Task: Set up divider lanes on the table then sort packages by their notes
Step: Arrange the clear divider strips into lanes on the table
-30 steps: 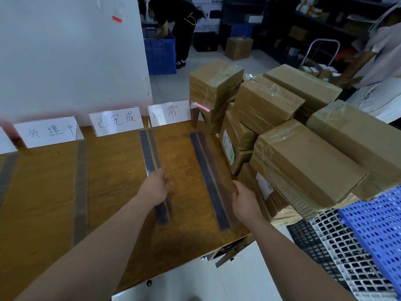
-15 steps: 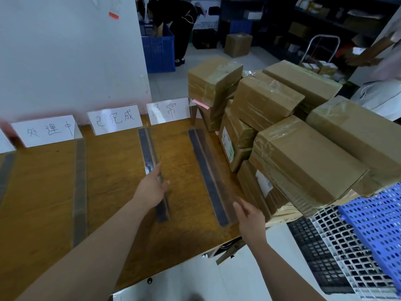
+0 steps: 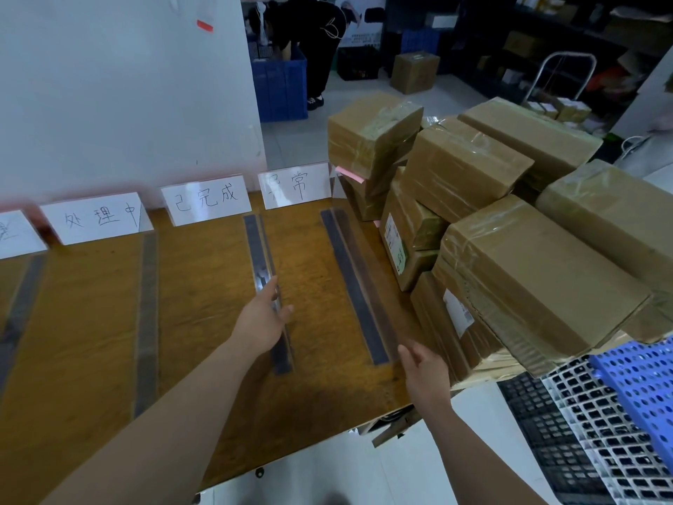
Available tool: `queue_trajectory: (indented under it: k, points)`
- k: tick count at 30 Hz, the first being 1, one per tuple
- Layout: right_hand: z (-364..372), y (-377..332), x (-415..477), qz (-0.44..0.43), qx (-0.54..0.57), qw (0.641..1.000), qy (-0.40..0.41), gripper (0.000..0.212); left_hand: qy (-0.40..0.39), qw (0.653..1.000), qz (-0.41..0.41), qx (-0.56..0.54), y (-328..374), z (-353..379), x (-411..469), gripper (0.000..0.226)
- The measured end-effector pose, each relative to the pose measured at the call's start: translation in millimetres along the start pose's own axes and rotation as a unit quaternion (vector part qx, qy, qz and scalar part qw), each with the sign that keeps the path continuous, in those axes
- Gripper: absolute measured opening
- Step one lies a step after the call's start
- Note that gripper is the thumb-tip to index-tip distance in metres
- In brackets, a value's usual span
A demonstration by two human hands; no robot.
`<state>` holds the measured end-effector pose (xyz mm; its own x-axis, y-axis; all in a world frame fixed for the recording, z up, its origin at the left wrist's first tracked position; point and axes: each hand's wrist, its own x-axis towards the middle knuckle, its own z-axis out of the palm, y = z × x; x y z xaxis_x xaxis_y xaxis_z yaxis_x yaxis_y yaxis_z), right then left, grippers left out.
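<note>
lane strips being trued; sorting not yet begun

item: the third strip (image 3: 256, 246) lies lengthwise on the bench (image 3: 204, 304), running from the sign row toward the near edge. the left hand (image 3: 262, 322) rests on its near half. the fingers (image 3: 269, 289) lie straight along the strip's left side with the thumb spread to its right. this reads as steadying or pressing, not a closed grip.

adjacent: the fourth strip (image 3: 349, 271) lies just to the right, roughly parallel, with its near end close to the bench corner. the right hand (image 3: 424, 366) hovers just beside that end, fingers loose and parted, holding nothing.

outward: two more strips (image 3: 147, 304) lie further left and show fainter. the signs (image 3: 205, 200) stand along the far edge, about one per lane. the packages (image 3: 539, 278) are stacked at the bench's right side, the nearest close against the fourth strip's lane. a pink note (image 3: 351, 173) shows on a far box.

judgement: the step in hand is setting the third strip straight.
- slide it with flat fingers rather than lifting it, so the far end stays under the gap between signs.
- check it against the fourth strip for even lane width along the full length.
- press it down from the far end to the near end.

risk: the right lane is narrow and crowded by the stack. a nudged box could shift the fourth strip, so it should be steadied before any box is drawn across.
</note>
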<state>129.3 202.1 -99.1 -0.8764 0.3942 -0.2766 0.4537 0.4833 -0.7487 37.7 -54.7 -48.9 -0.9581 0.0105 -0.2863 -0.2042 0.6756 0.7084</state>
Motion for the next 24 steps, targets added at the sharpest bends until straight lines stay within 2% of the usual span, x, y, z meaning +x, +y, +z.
queue_trajectory:
  k: [5, 12, 17, 24]
  points:
    - [1, -9, 8, 0.035, 0.047, 0.998, 0.016, 0.032, -0.003, 1.0, 0.006, 0.002, 3, 0, -2, 0.063]
    - [8, -10, 14, 0.062, 0.118, 0.986, 0.098, 0.027, -0.005, 1.0, -0.009, 0.0, 3, -2, -3, 0.067]
    - [7, -7, 9, 0.059, 0.119, 0.981, 0.139, 0.03, 0.003, 1.0, -0.015, -0.003, 4, -1, -5, 0.068]
    - [9, -13, 17, 0.053, 0.122, 0.981, 0.142, 0.03, -0.003, 1.0, -0.022, -0.007, 5, -2, -5, 0.07]
